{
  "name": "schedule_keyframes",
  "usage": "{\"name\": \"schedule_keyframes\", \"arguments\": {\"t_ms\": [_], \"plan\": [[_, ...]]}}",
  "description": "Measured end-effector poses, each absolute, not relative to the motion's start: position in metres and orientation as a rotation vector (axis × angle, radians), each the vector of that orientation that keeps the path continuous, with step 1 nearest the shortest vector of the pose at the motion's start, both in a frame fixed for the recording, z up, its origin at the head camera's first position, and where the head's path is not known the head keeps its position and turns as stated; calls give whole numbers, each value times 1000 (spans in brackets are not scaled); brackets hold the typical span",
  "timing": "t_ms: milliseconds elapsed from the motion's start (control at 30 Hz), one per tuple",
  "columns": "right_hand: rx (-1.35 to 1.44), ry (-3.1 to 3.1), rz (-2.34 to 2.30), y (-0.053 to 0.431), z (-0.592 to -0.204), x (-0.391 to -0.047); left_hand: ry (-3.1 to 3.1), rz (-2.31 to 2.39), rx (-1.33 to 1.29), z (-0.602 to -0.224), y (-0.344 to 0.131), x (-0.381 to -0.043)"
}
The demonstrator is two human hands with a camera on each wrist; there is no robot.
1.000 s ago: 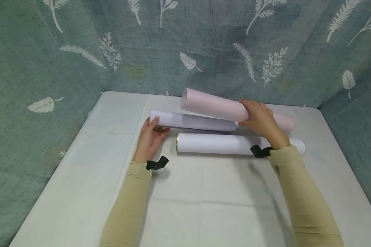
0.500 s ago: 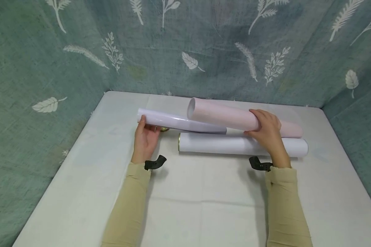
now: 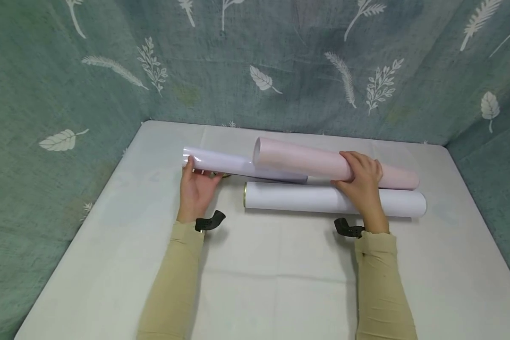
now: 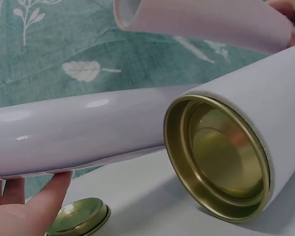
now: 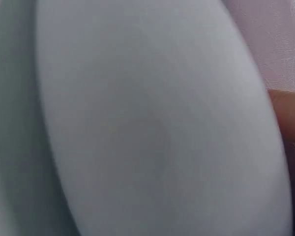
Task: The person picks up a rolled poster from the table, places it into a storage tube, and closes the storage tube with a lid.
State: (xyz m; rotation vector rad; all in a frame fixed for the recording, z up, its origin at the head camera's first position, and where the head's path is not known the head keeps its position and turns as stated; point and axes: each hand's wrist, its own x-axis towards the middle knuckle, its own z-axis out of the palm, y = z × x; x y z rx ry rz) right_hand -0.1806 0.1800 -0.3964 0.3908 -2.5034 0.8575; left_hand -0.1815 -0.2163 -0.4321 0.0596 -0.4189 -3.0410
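My left hand (image 3: 197, 192) holds the left end of a glossy lavender paper roll (image 3: 221, 163), thumb on its near side and fingers beneath. From above, my right hand (image 3: 362, 182) grips a pink textured roll (image 3: 297, 156), whose hollow end points left and overlaps the lavender roll in the head view. In front of both lies a white cardboard tube (image 3: 289, 196). A gold metal rim with a recessed gold surface (image 4: 226, 157) shows at its left end. Beside my left fingers a round gold lid (image 4: 81, 216) lies on the table. The white tube fills most of the right wrist view.
A white cloth covers the table (image 3: 255, 283). Green curtains with white leaf prints (image 3: 221, 71) hang along its back and sides. Each wrist carries a black camera mount, the left one (image 3: 210, 221) close to the table surface.
The lavender roll has slid left with my left hand, coming partly out from beside the pink roll. My right hand has brought the pink roll lower and nearer to the white tube.
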Motion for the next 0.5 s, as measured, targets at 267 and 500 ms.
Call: {"name": "schedule_keyframes", "arguments": {"t_ms": [267, 500], "plan": [[415, -2480, 812, 179, -403, -181, -422, -3002, 131, -433, -218, -183], [419, -2476, 772, 180, -402, -183, -522, -3070, 73, -432, -215, -185]]}}
